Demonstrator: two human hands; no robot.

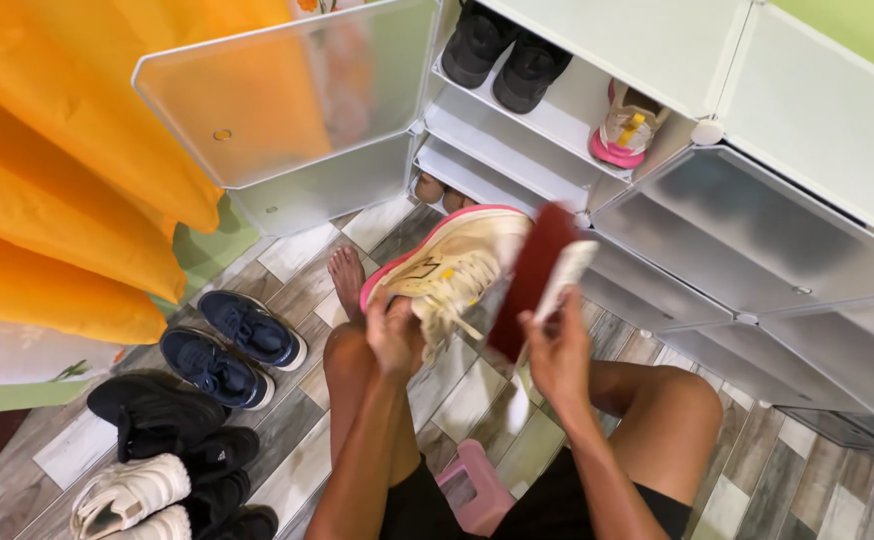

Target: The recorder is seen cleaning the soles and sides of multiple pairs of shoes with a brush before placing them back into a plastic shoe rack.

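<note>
Two hands work here: your left hand pinches the cream-and-pink sneaker at its heel, at twelve o'clock above your knees; your right hand, fingers closed round the red brush, could knock the loosely held sneaker free.

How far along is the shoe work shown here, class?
Done: a black pair and one pink-soled sneaker sit on cabinet shelves. In hand: left hand holds a cream pink-soled sneaker; right hand holds a dark red insole. Left: navy pair, black and white shoes on floor.
</note>
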